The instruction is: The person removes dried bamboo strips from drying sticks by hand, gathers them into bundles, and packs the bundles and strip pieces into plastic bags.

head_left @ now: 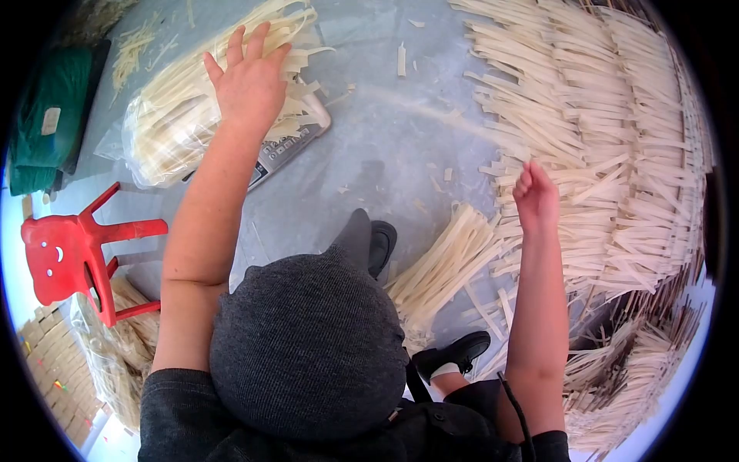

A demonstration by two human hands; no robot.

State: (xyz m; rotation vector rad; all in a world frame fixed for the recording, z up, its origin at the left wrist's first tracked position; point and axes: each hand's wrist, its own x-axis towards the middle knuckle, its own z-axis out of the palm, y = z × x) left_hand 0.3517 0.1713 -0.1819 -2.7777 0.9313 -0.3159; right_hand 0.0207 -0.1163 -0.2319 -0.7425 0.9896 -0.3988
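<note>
My left hand [250, 88] is open, fingers spread, over a thick bundle of flat, pale strips [181, 88]. A clear plastic bag [158, 154] wraps the bundle's near end. Under it sits a scale [289, 150] with a keypad, partly hidden by the bundle and my forearm. My right hand [536, 196] is closed at the edge of a large pile of pale strips [570, 115]. From its fingertips a blurred pale strip [454, 119] stretches left over the floor.
A red plastic stool [92, 254] with a smiling face stands at left, below a green folded bundle [50, 123]. A loose sheaf of strips [446, 266] lies near the black shoes [454, 354]. Scraps dot the grey floor [369, 138]. A dark cap [308, 346] fills the lower middle.
</note>
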